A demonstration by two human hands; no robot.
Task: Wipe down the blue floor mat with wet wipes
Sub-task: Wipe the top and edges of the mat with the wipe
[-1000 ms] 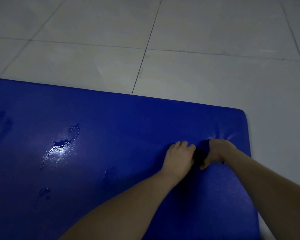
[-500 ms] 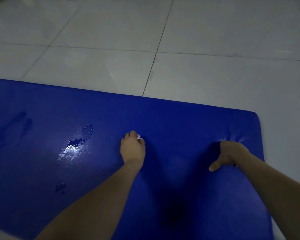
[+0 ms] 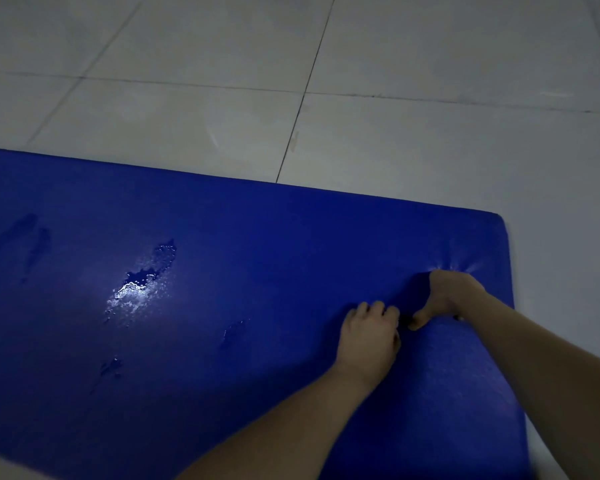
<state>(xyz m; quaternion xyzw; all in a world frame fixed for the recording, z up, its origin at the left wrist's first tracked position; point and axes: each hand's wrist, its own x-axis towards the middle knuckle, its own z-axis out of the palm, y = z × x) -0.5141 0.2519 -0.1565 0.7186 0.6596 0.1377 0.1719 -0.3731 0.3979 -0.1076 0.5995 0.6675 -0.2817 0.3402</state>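
The blue floor mat point(image 3: 257, 258) lies flat on the tiled floor and fills the lower part of the head view. My left hand point(image 3: 369, 336) rests knuckles-up on the mat near its right end, fingers curled over a wet wipe that is hidden beneath them. Just to its right, my right hand point(image 3: 447, 296) is balled into a fist and presses down into the mat, dimpling the surface, with the thumb pointing toward the left hand. The two hands nearly touch.
A shiny wet patch point(image 3: 142, 282) with droplets sits on the mat left of the hands, with smaller damp streaks point(image 3: 232, 332) nearby. Pale floor tiles point(image 3: 395, 140) surround the mat's far edge and its rounded right corner point(image 3: 497, 220).
My left hand has slid back to the right across the mat, from the middle to beside the right fist. The white bit of wipe no longer shows. The right fist stays put.
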